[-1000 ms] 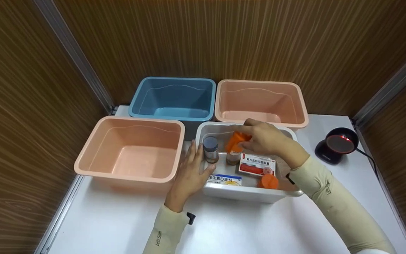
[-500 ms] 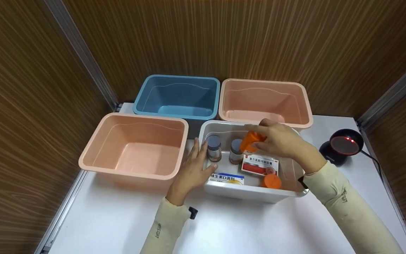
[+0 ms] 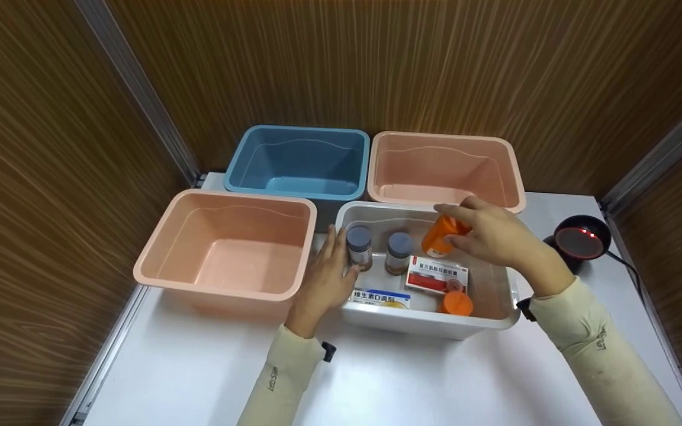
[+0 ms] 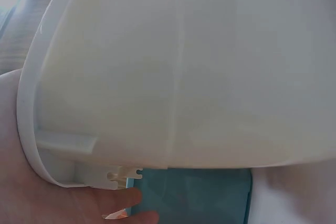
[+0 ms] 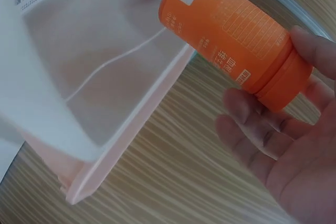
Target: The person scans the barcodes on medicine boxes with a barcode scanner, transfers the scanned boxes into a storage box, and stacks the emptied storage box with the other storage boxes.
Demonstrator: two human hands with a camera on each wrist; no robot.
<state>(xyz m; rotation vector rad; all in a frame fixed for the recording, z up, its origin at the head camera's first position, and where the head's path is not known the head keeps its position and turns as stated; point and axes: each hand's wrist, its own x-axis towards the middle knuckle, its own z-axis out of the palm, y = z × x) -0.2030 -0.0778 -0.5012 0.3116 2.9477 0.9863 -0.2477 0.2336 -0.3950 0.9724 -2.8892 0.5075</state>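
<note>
My right hand (image 3: 492, 234) pinches an orange medicine bottle (image 3: 441, 236) by its cap end, thumb and fingers around it. The bottle hangs tilted inside the white bin (image 3: 403, 321), base pointing down and left; its printed label and barcode face the right wrist view. My left hand (image 3: 324, 281) rests with straight fingers on the bin's left rim. Two grey-capped bottles (image 3: 398, 254) stand upright in the bin. A red-and-white medicine box (image 3: 437, 275) lies in front of the held bottle. At the bin's near wall are a blue-and-white vitamin D box (image 3: 379, 297) and an orange-capped container (image 3: 456, 303).
A pink bin (image 3: 222, 290) stands to the left. Behind are a blue bin (image 3: 296, 194) and another pink bin (image 3: 444, 139), close against the white one. A black scanner (image 3: 581, 239) with red lights and a cable stands at the right. Wood-patterned walls enclose the white table (image 3: 388, 378).
My right hand has moved the orange bottle rightward, away from the second grey-capped bottle, which now shows fully. My left hand stays at the bin's left rim. The head view shifted slightly.
</note>
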